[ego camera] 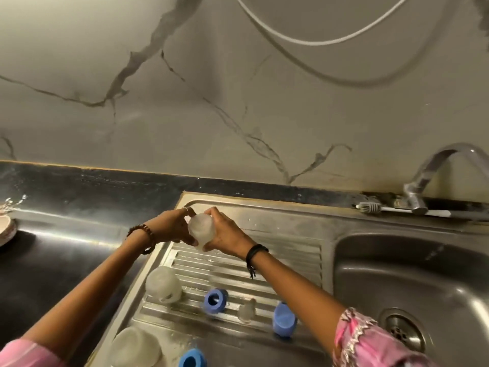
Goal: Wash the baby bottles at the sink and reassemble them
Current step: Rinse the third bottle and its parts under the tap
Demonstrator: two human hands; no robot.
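Pink sleeves (370,343) sit nearest the lens, both forearms reaching out over the ribbed drainboard (285,250).

Head view, near to far:
- Near edge of drainboard: frosted bottle (136,348) at near left, blue ring (191,358) just right of it, cut by the frame edge.
- Middle row, left to right: second frosted bottle (164,284), blue collar (214,303) with its opening towards the camera, clear teat (247,309), blue cap (283,320). All apart from the hands.
- Far end: left hand (172,229) and right hand (227,237) both curled round one frosted bottle body (201,229), held above the drainboard. Grip: fingers of each hand wrapped on opposite sides, bottle between them. Which end is the neck I cannot tell; blurred.
- Sink basin (397,274) and tap (428,178) to the right, brush (391,209) lying on the far ledge. Dark surface (66,250) to the left.

Key relation: the loose blue collar and teat lie near of the held bottle, on the camera side. Right hand looks the nearer one to both. My read: washing is done and this is reassembly; one hand must let go to fetch a part.
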